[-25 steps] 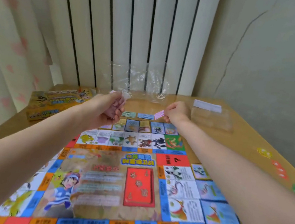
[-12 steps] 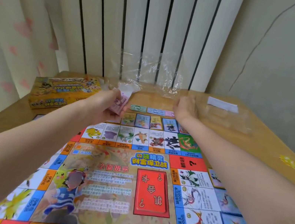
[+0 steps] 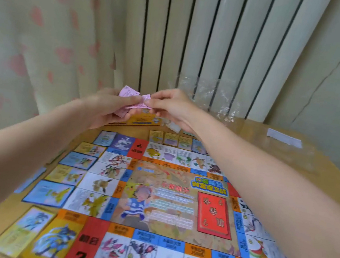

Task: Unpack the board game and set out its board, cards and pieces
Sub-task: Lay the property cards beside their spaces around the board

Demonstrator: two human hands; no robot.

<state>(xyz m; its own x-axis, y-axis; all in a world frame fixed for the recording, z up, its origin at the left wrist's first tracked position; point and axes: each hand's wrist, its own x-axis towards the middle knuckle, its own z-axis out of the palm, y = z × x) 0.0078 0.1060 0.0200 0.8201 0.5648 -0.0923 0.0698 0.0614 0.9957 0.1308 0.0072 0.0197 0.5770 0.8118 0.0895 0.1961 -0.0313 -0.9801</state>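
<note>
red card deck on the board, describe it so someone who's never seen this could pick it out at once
Start at the game board lying flat on the wooden table. In its illustrated centre panel, look to the right of the cartoon boy. The red card deck is the solid red rectangle there, the only plain red block among the picture squares.
</note>
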